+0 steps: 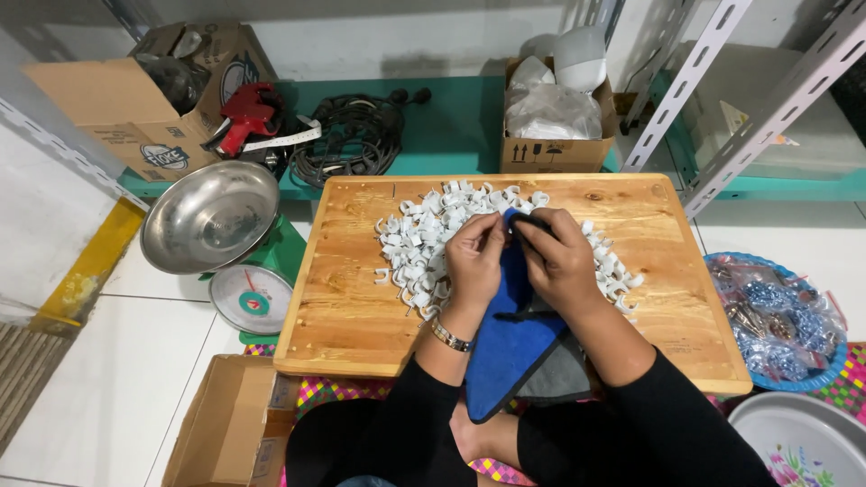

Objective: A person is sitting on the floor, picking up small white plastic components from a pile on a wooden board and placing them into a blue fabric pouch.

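Both hands meet over the middle of a wooden board resting across the person's lap. The left hand has its fingers curled together at the top edge of a blue cloth, pinching something small and white there, probably 1 of the clips, though it is too small to be sure. The right hand grips the same edge of the cloth just beside it, thumb and fingers pressed on the fold. The cloth hangs from the hands down toward 6 o'clock, off the near edge of the board, with a grey layer showing under it.

A heap of white plastic clips spreads from 9 o'clock round through 12 to 3 o'clock of the hands, touching them on both sides. Judging by that, most of the heap is left to handle; no separate finished lot shows anywhere.

At 9 o'clock, well apart, stand a steel bowl and a dial scale. At 3 o'clock lies a blue basket holding bagged metal parts.
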